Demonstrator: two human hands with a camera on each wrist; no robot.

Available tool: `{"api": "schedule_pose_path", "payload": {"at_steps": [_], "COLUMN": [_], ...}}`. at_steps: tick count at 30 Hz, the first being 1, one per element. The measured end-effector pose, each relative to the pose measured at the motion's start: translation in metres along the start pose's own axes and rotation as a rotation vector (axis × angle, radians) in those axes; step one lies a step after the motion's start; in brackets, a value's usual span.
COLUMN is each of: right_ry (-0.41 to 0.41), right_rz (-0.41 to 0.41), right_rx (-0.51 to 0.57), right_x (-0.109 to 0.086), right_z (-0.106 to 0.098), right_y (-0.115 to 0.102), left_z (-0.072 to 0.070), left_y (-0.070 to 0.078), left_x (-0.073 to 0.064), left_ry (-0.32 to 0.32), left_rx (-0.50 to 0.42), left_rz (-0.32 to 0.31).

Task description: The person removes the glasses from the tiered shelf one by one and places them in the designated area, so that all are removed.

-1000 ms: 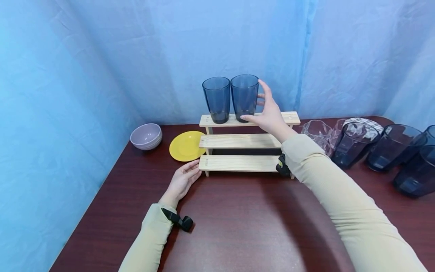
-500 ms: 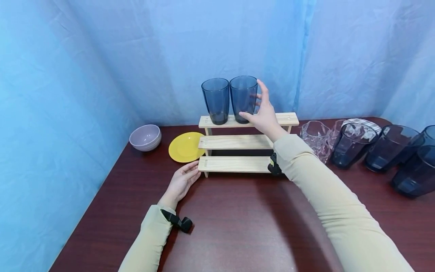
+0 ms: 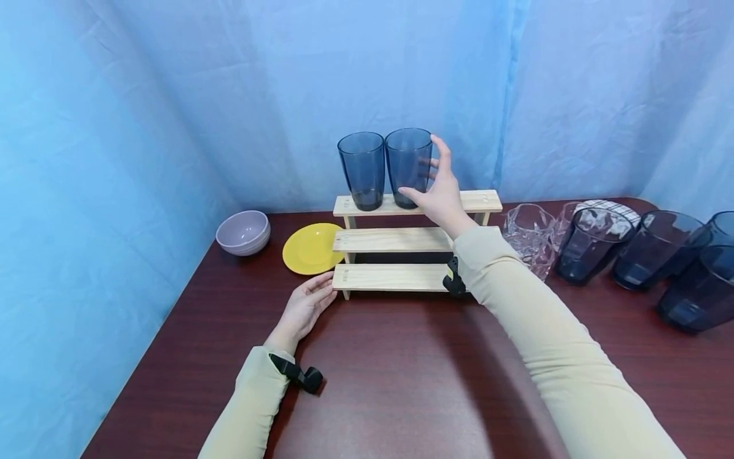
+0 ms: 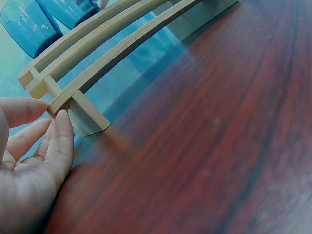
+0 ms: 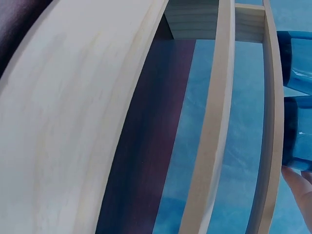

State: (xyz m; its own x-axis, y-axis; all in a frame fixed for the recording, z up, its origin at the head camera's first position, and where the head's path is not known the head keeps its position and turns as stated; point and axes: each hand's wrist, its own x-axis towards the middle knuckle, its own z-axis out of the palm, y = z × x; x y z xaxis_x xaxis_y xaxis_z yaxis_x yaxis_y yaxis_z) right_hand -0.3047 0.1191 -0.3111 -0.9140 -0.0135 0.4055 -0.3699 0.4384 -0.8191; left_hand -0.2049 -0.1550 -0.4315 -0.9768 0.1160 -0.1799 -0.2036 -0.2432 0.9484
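Note:
Two blue-tinted drinking glasses stand upright side by side on the top tier of a three-tier wooden rack [image 3: 395, 240]. Around the right-hand glass [image 3: 406, 159] curves my right hand [image 3: 444, 194], thumb across its lower front and fingers at its right side and behind. In the right wrist view, fingertips show at the base of that glass [image 5: 298, 131]. The left-hand glass [image 3: 362, 169] is untouched by either hand. At the lowest tier's left end, my left hand [image 3: 304, 309] pinches the board's corner between thumb and fingers, seen closely in the left wrist view.
A yellow plate [image 3: 309, 252] and a lilac bowl [image 3: 243, 234] sit left of the rack. To its right are clear glasses [image 3: 524, 229], several dark blue glasses [image 3: 659, 248] and a checked white item [image 3: 610, 207]. A blue curtain [image 3: 275, 95] hangs behind.
My right hand has shifted slightly left, its fingers reaching further behind the right-hand glass. The left hand keeps its place on the rack. The head view has shifted slightly.

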Motion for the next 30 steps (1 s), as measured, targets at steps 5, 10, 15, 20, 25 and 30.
{"api": "schedule_pose_path", "payload": {"at_steps": [5,10,15,20,25,30], "right_ry": [0.018,0.018,0.004,0.000,-0.004,0.019], "right_rz": [-0.017,-0.012,-0.026,-0.038,-0.059,-0.095], "right_rx": [-0.022,-0.024,-0.017,-0.024,0.004,0.039], "right_x": [-0.002,-0.009,-0.014,-0.019,-0.028,-0.040], "right_z": [0.001,-0.004,-0.009,-0.015,-0.020,-0.025], "right_y": [0.003,0.000,-0.004,-0.006,-0.004,-0.004], "left_z": [-0.001,-0.001,-0.001,-0.001,-0.001,-0.001], "left_y": [-0.001,-0.001,-0.001,0.000,0.000,0.000], "left_x": [0.000,0.000,0.001,0.001,0.000,0.000], "left_ry": [-0.002,0.011,0.014,0.003,-0.008,-0.009], "left_rx": [-0.003,-0.007,-0.009,-0.015,-0.030,-0.025], "left_rz": [0.004,-0.007,-0.003,0.005,0.003,0.008]}}
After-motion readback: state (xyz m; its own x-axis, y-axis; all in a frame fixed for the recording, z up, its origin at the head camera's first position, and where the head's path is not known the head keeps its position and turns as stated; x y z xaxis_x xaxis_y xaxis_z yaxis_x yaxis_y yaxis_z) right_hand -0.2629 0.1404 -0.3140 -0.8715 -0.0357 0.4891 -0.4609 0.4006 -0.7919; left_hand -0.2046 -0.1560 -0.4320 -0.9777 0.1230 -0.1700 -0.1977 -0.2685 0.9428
